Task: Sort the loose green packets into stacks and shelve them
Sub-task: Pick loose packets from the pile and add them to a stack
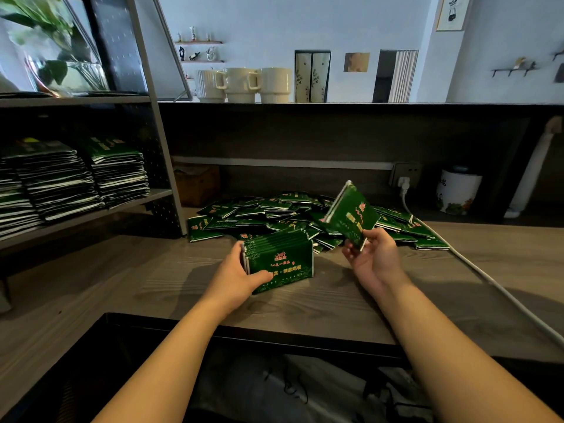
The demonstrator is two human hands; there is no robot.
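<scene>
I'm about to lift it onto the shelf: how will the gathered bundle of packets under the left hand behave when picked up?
The bundle is many separate glossy packets standing on edge, so it will probably splay or slip apart unless squeezed from both ends. The left hand grips one end only. Each packet looks thin and light, likely bendy.

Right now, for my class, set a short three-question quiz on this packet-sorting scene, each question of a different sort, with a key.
1. True or false: the left hand grips a stack of green foil packets standing on the grey wooden counter.
2. The right hand holds: A) a cream mug, B) a small bundle of green packets, C) a white cable.
3. Where do the finished stacks of green packets lie?

Key: 1 true; 2 B; 3 on the metal shelf at the left.
</scene>
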